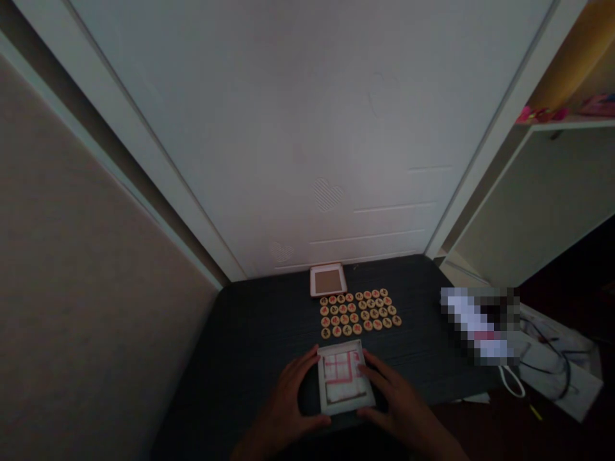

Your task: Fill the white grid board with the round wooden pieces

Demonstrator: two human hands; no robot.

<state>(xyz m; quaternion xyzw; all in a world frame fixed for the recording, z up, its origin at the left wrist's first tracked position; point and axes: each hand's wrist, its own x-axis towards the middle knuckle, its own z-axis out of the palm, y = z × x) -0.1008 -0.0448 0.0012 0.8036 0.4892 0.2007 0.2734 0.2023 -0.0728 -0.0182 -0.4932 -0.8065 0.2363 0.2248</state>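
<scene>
Near the front edge of the dark table, a shallow white box lies between my two hands. Inside it is a folded white sheet with pink lines. My left hand is curved round the box's left side, thumb at the near corner. On the other side, my right hand holds the right edge, with a finger reaching over the sheet. Just beyond the box, round wooden Chinese chess pieces with red and dark characters lie in rows. Behind them sits a brown-rimmed box lid.
The dark table meets a white panel with embossed hearts at its back. Off the right side are a blurred-out object, a white cord and a white box with cables. A wall stands at the left.
</scene>
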